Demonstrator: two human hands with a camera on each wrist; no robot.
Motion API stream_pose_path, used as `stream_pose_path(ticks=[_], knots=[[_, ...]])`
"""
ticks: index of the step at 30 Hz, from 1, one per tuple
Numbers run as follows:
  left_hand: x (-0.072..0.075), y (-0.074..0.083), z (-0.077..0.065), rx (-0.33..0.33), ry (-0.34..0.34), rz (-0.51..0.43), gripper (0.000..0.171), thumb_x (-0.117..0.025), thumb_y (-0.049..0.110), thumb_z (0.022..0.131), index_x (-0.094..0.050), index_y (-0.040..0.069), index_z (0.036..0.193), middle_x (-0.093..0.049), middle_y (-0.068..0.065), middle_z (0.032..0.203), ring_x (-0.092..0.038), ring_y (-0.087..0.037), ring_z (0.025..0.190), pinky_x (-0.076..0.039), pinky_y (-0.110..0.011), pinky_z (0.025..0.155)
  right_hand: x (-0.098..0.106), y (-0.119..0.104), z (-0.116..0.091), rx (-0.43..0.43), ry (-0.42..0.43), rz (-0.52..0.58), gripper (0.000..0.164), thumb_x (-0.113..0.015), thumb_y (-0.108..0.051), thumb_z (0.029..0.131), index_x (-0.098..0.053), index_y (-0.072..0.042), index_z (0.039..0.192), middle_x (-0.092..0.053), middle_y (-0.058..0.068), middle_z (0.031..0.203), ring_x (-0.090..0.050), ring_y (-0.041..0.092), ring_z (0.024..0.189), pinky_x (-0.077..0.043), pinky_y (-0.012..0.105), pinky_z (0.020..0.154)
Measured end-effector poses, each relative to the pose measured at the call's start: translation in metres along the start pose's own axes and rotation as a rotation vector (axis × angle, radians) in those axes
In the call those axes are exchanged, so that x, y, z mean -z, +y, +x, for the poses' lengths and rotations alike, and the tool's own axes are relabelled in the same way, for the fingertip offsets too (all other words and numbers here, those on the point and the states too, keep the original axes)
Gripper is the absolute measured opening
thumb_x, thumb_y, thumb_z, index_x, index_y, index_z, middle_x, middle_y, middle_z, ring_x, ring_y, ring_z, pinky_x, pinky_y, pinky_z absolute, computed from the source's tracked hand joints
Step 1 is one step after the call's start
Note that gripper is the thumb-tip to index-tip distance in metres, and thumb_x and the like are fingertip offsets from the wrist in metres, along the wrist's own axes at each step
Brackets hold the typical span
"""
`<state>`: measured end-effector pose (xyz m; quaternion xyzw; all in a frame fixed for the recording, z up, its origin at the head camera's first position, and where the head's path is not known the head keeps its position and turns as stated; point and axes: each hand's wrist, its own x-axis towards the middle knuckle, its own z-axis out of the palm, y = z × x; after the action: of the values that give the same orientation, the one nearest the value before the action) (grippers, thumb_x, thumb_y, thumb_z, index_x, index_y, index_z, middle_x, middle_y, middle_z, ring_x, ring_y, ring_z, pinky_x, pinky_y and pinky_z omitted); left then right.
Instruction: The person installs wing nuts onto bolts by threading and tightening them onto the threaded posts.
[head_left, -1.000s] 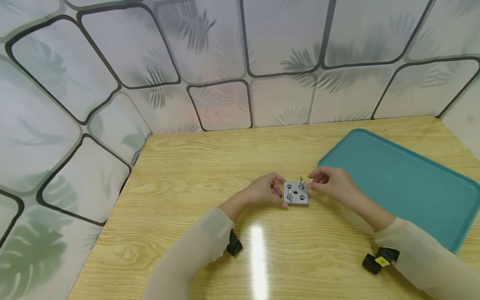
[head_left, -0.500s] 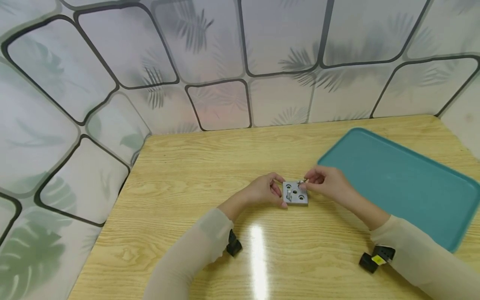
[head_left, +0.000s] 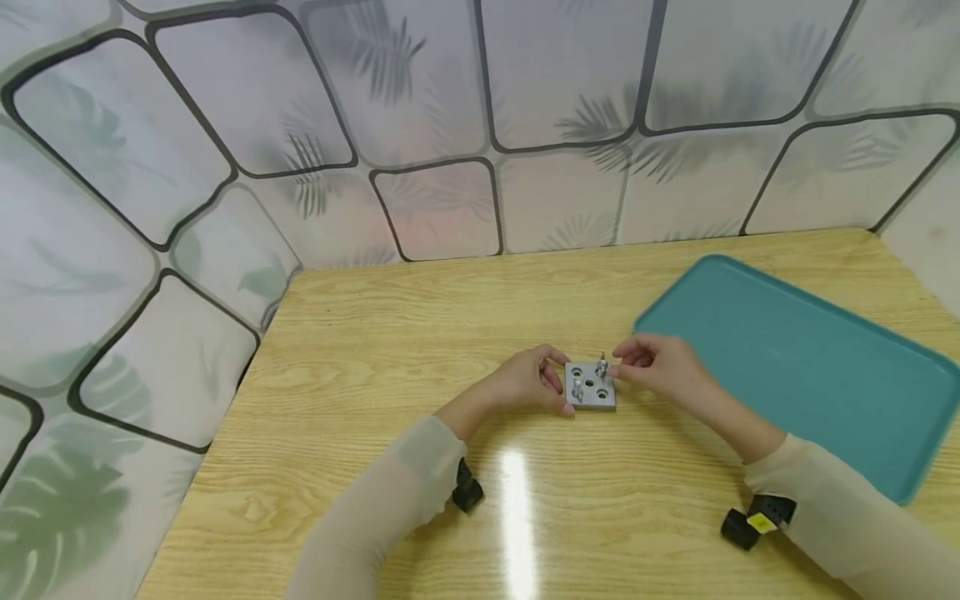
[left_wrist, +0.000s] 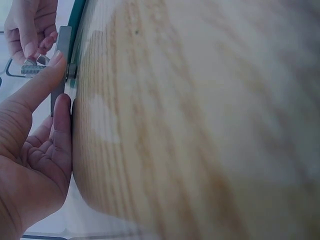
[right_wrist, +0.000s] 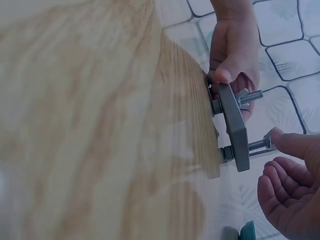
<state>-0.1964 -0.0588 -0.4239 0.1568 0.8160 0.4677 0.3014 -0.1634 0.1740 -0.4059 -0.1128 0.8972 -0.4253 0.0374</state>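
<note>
A square grey metal plate (head_left: 590,397) with several holes lies low over the table. Two threaded bolts stand up through it at opposite corners, their heads underneath, as the right wrist view shows. My left hand (head_left: 525,382) grips the plate's left side, thumb at the near edge and fingers at the far edge. At the far-right bolt, my right hand (head_left: 663,362) pinches a wing nut (right_wrist: 270,139) near the bolt's top. Its other fingers are curled, apart from the plate. Another wing nut (right_wrist: 243,97) sits lower on the near-left bolt (right_wrist: 254,96), close to the plate.
A teal tray (head_left: 795,358) lies on the wooden table (head_left: 420,333) at the right, beyond my right forearm. A patterned wall covering (head_left: 555,200) rises behind the table and on its left. Black wrist cameras (head_left: 467,492) hang below both sleeves.
My right fingers moved in over the far-right bolt's top half a second ago, then drew back slightly to the right, showing the bolt again. The left hand and plate have stayed nearly still.
</note>
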Motion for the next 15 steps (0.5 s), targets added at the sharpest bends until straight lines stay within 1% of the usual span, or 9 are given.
stream_pose_path(ticks=[3, 5, 10, 15], knots=[[0.0003, 0.0007, -0.0001, 0.003, 0.002, 0.003, 0.070, -0.086, 0.011, 0.067, -0.049, 0.010, 0.126, -0.061, -0.004, 0.088, -0.060, -0.013, 0.074, -0.049, -0.022, 0.068, -0.0015, -0.0003, 0.0037, -0.002, -0.014, -0.012, 0.028, -0.074, -0.018, 0.083, -0.066, 0.001, 0.102, -0.065, 0.008, 0.084, -0.057, 0.016, 0.075, -0.048, 0.025, 0.062], [0.0004, 0.0008, -0.0001, 0.001, 0.002, 0.006, 0.070, -0.086, 0.011, 0.067, -0.049, 0.010, 0.126, -0.061, -0.004, 0.088, -0.060, -0.013, 0.074, -0.049, -0.022, 0.067, -0.0028, -0.0005, 0.0059, 0.006, -0.016, -0.019, 0.028, -0.074, -0.017, 0.082, -0.066, 0.001, 0.102, -0.065, 0.008, 0.084, -0.058, 0.016, 0.075, -0.048, 0.025, 0.061], [0.0003, 0.0006, 0.0000, -0.003, 0.001, 0.013, 0.070, -0.086, 0.012, 0.067, -0.049, 0.010, 0.126, -0.062, -0.003, 0.088, -0.059, -0.013, 0.073, -0.048, -0.022, 0.066, -0.0040, -0.0005, 0.0077, 0.020, -0.008, -0.026, 0.024, -0.073, -0.014, 0.082, -0.066, 0.001, 0.100, -0.065, 0.008, 0.082, -0.058, 0.015, 0.073, -0.048, 0.024, 0.060], [-0.0003, 0.0000, 0.0006, 0.003, 0.003, 0.016, 0.070, -0.087, 0.013, 0.067, -0.049, 0.011, 0.126, -0.062, -0.003, 0.087, -0.059, -0.013, 0.074, -0.048, -0.021, 0.066, -0.0026, -0.0009, 0.0033, 0.036, -0.004, -0.024, 0.020, -0.074, -0.013, 0.081, -0.067, 0.000, 0.094, -0.065, 0.007, 0.079, -0.057, 0.012, 0.070, -0.048, 0.023, 0.059]])
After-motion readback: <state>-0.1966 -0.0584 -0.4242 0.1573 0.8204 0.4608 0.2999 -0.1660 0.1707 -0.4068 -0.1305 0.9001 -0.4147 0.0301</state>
